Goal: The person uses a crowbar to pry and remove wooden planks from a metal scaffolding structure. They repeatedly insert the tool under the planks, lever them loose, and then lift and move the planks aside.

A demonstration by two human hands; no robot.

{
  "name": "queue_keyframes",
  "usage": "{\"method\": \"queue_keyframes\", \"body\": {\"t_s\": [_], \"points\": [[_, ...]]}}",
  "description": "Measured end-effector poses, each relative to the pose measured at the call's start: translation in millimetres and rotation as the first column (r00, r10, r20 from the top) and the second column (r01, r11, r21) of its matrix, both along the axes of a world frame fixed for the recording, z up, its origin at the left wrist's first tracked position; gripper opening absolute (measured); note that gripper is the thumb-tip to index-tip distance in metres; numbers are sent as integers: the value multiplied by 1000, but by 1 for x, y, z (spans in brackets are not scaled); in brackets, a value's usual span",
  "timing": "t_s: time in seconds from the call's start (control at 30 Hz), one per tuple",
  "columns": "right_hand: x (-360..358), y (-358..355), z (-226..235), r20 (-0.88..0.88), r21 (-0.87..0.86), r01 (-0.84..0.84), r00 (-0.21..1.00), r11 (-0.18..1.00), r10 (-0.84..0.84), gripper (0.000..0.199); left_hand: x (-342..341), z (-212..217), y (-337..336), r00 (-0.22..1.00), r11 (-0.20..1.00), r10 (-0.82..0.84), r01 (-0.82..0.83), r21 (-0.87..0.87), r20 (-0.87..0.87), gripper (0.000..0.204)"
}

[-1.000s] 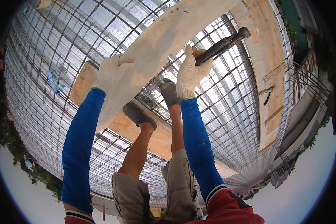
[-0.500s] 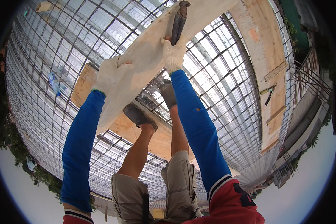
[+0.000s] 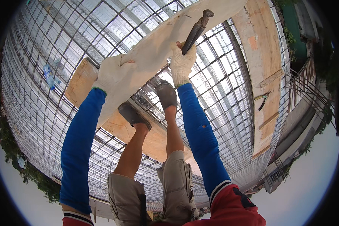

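My left hand (image 3: 110, 71), in a cream knitted glove, grips the left edge of a long pale plank (image 3: 147, 47), a bare thumb tip lying on its face. The plank slants from near my feet to the upper right. At its right edge my gloved right hand (image 3: 183, 64) closes round a dark metal hand tool (image 3: 196, 32) with a knobbed head, which points up and to the right. Whether that hand also holds the plank is hidden. A small nail-like piece (image 3: 187, 16) shows on the plank.
A steel bar mesh (image 3: 222, 83) spreads over corrugated metal sheets. My shoes (image 3: 166, 96) stand by plywood (image 3: 139, 137). More plywood (image 3: 267, 45) lies at right, with pliers-like tool (image 3: 262, 98) on it. A plastic bottle (image 3: 48, 77) lies at left. Bars stick out at far right.
My right hand has shifted slightly right and down, and the tool in it has tilted to the right. The left hand keeps its place on the plank. The whole view has shifted a little.
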State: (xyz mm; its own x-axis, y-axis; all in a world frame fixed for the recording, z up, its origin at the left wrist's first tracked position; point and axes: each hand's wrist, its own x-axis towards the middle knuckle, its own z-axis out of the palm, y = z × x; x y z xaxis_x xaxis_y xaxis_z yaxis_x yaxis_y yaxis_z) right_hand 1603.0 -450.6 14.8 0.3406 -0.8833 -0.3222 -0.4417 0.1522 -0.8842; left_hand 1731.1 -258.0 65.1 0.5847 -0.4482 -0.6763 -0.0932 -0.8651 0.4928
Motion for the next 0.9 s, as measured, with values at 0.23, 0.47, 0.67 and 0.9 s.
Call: {"method": "queue_keyframes", "body": {"t_s": [0.23, 0.47, 0.67, 0.9], "points": [[5, -20, -14, -136, 141, -95, 984, 985, 114, 32, -12, -3, -6, 996, 998, -56, 58, -33, 62, 44], [-52, -48, 63, -345, 5, -290, 898, 957, 274, 33, -34, 20, -15, 985, 985, -155, 148, 88, 75, 44], [-59, -129, 142, -467, -71, -565, 747, 822, 473, 40, -59, 19, -10, 965, 969, -228, 212, 124, 131, 46], [-36, -154, 164, -801, 225, -856, 110, 466, 589, 43, -81, 16, -14, 962, 959, -253, 235, 160, 101, 45]]}}
